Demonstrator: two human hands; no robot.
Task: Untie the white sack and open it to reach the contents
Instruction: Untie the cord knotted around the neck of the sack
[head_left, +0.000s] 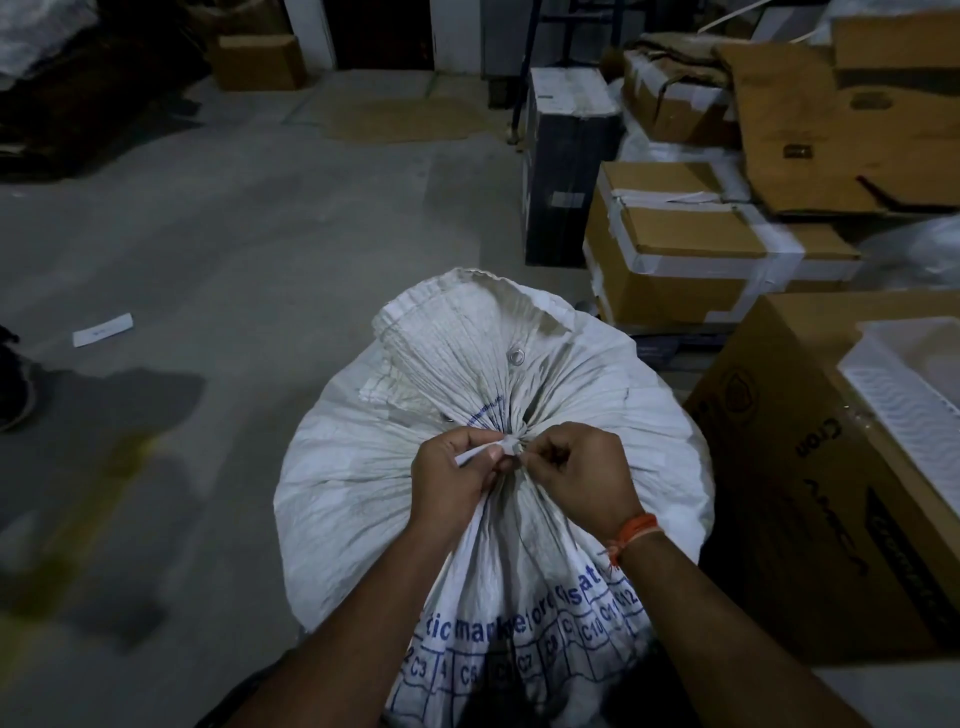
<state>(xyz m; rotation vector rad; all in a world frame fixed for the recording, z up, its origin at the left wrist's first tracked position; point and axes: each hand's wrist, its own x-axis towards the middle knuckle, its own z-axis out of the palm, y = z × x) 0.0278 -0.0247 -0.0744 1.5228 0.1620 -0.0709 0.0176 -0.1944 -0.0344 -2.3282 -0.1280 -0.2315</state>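
A full white woven sack (363, 467) with blue printing stands on the floor right in front of me. Its neck is gathered tight and bound by a white tie (506, 446), with the loose mouth of the sack fanned out above it. My left hand (452, 478) pinches one white end of the tie between thumb and fingers. My right hand (582, 473), with an orange thread on its wrist, pinches the knot from the other side. What is inside the sack is hidden.
Taped cardboard boxes (691, 244) and a black box (561, 171) are stacked to the right, a large carton (810, 478) with a white tray (914, 374) close by. A paper slip (102, 329) lies on the grey concrete floor (234, 234) at left, near a shoe (15, 389).
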